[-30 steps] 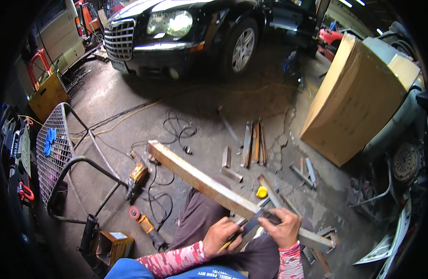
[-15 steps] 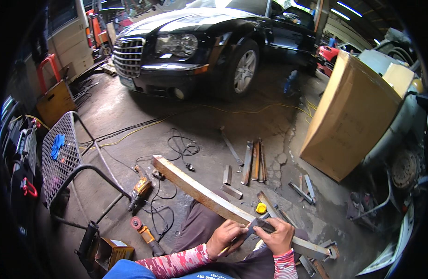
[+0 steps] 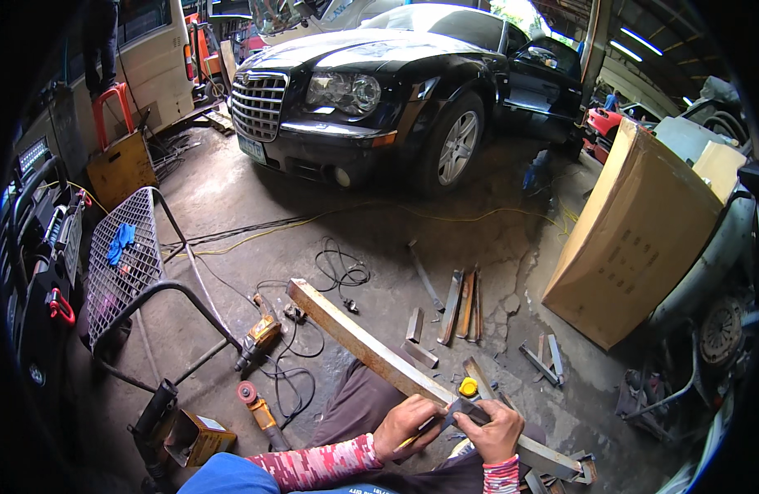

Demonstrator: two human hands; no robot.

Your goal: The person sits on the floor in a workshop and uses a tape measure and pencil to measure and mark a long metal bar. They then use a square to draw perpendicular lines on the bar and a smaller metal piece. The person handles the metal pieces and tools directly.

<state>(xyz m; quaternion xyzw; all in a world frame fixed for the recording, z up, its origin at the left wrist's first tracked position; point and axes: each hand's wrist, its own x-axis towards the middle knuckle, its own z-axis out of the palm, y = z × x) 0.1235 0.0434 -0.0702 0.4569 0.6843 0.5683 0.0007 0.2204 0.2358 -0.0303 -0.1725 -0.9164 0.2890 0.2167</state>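
While a stick is being held by left fingers, a plate by right fingers, the bar is best being steadied.

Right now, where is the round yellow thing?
In the head view, the yellow thing is lower right of centre, beyond the right hand, beside the long metal bar.

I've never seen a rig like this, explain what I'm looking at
There's no robot. A person wears a downward-looking fisheye camera on their head, so straight edges bend. The left hand and right hand are the wearer's own. The right holds a dark flat piece against a long metal bar; the left, beside it, holds a thin yellow stick, perhaps a pencil. On the floor lie metal strips, an orange grinder and another power tool. A black car stands beyond.
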